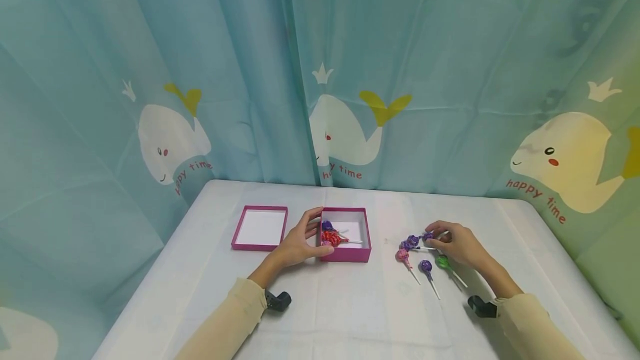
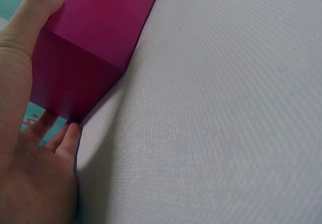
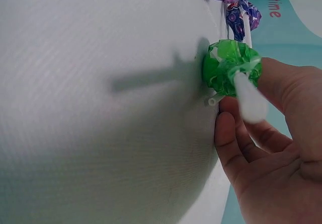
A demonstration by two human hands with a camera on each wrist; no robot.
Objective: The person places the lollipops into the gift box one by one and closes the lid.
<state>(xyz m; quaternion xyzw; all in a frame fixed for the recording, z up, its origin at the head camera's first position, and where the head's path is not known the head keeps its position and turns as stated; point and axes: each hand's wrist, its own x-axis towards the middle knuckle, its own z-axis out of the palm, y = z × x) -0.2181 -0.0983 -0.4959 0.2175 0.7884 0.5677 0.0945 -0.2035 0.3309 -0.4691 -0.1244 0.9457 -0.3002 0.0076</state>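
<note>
My left hand point(image 1: 297, 244) grips the left side of a magenta box point(image 1: 346, 255), thumb at the front corner and fingers round the back. Inside the box, red lollipops point(image 1: 331, 238) and a dark blue one point(image 1: 327, 225) lie toward the left, sticks pointing right. On the right, my right hand point(image 1: 461, 244) pinches a purple lollipop point(image 1: 428, 235) between thumb and fingers. A green lollipop point(image 1: 443, 261) lies just in front of that hand; in the right wrist view the green wrapper point(image 3: 229, 65) hides the fingertips.
Several more lollipops lie near the right hand: a purple one point(image 1: 412, 241) to its left, a pink one point(image 1: 402, 255) and another purple one point(image 1: 426, 266) nearer the front. The magenta-rimmed lid point(image 1: 259, 229) lies left of the box. A curtain point(image 1: 260, 71) hangs behind the white table point(image 1: 320, 304).
</note>
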